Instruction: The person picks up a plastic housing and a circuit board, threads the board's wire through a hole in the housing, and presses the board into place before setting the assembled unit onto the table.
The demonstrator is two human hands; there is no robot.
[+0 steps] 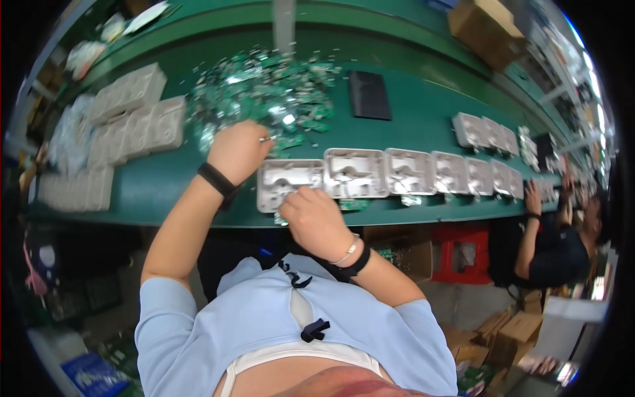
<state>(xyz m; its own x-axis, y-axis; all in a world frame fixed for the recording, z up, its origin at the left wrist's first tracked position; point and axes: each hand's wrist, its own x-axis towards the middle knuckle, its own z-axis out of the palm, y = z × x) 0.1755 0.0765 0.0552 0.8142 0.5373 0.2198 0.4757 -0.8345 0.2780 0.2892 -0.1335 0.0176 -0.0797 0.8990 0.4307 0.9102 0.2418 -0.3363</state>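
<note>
Pale-blue short-sleeved top sits nearest the camera. Beyond it, the left hand pinches a small silvery piece beside a loose heap of green circuit boards. The right hand bends over the near edge of a light-grey compartmented casing on the green table; its grip cannot be told. Steadying the casing lightly probably helps.
</note>
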